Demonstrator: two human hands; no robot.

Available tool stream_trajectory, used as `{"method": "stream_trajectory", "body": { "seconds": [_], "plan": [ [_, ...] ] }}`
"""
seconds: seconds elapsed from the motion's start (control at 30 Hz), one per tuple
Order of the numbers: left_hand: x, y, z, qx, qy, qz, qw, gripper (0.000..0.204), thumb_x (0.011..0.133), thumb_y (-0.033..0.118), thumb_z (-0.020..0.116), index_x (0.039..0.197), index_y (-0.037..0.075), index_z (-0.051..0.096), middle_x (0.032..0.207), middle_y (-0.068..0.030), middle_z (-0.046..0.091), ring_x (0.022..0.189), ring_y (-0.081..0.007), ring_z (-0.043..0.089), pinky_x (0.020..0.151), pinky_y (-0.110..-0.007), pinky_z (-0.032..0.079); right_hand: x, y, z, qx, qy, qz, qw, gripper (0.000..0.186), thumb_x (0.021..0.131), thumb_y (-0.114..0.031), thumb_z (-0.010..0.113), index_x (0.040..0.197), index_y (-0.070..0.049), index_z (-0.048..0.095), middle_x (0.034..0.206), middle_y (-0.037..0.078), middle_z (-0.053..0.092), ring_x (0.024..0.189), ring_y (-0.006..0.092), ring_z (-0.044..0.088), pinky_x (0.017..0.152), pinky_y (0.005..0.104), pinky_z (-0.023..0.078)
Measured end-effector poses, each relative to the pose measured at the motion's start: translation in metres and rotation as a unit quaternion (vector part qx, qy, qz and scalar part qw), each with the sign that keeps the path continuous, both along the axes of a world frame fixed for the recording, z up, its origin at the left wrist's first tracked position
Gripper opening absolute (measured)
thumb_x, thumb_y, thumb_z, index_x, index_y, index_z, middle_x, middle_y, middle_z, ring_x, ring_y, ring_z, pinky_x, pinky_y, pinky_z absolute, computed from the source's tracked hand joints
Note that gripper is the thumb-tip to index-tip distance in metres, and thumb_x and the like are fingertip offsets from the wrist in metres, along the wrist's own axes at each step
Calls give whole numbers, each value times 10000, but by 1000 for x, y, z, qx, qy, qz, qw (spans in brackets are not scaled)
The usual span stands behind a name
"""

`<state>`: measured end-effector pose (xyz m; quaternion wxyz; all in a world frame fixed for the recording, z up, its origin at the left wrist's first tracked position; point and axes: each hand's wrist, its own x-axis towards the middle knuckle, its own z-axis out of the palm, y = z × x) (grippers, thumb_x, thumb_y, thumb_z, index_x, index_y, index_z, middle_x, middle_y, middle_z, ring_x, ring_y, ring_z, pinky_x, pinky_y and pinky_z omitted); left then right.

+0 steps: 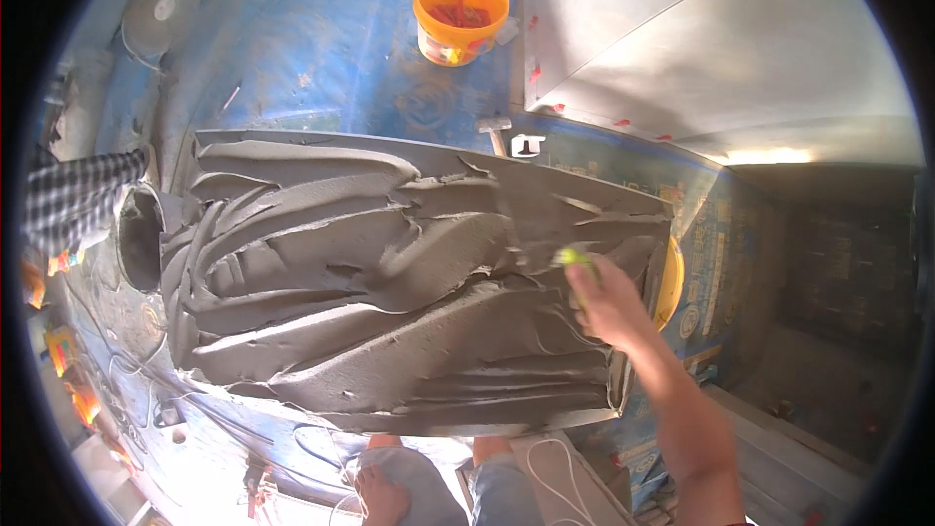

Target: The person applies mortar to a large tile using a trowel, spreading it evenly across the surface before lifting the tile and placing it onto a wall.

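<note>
Ridged, not yet even mortar (370,263) covers nearly all the slab (380,142); right hand (612,304), four o'clock, clasps a green-handled trowel (571,256); left hand (383,497), toward seven, grip unclear.

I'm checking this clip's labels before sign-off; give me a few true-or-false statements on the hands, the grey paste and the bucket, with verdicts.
1. The right hand grips a tool by its lime-green handle. True.
2. The left hand is pressed into the grey paste. False: it is at the person's leg, off the paste.
3. The paste is smooth all over. False: it lies in ridges and furrows.
4. The orange-yellow bucket stands on blue sheeting. True.
5. The bucket is empty. False: reddish pieces lie inside.
</note>
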<state>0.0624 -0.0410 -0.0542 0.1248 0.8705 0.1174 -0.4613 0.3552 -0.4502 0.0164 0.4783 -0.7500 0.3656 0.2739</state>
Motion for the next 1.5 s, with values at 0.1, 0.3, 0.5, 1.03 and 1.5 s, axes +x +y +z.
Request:
{"method": "stream_trajectory", "body": {
  "seconds": [0.1, 0.3, 0.5, 1.03, 1.5],
  "plan": [
    [-3, 4, -3, -7, -6, -6, 1000, 470, 744, 158, 575, 1141, -72, 474, 1199, -282, 494, 1195, -445, 428, 1064, -532, 311, 44, 25, -39, 61, -9, 49, 997, 405, 985, -440, 506, 1043, -43, 560, 642, 36, 540, 482, 150, 498, 452, 338, 424],
    [-7, 5, -14, -19, -16, -6, 1000, 453, 753, 163, 578, 1128, -70, 480, 1179, -273, 504, 1178, -440, 439, 1049, -530, 322, 82, -67, -109, -160, -57, -13, 985, 376, 1002, -430, 453, 937, -74, 559, 622, 51, 529, 472, 182, 536, 499, 317, 521],
    [-12, 30, -13, -37, -22, 53, 998, 481, 742, 164, 577, 1148, -74, 479, 1169, -279, 509, 1164, -444, 444, 1033, -546, 329, 6, -35, -46, -3, -48, -243, 969, 413, 1013, -455, 451, 1035, -51, 529, 685, 77, 563, 498, 170, 541, 441, 314, 462],
    [-3, 61, -21, -66, -12, 13, 998, 736, 725, 277, 652, 1318, -95, 426, 1307, -284, 477, 1267, -414, 427, 1117, -519, 278, 80, 383, -73, -41, -65, 288, 955, 432, 1000, -349, 460, 1156, 53, 452, 916, 331, 658, 859, 467, 671, 748, 569, 533],
    [24, 58, -1, -94, -30, -54, 994, 449, 709, 180, 602, 1076, -58, 503, 1108, -275, 528, 1065, -435, 496, 934, -553, 383, -29, -1, -70, 0, -15, -297, 955, 418, 989, -483, 495, 1084, -83, 572, 779, 67, 589, 628, 197, 616, 518, 354, 533]
  ]
}}
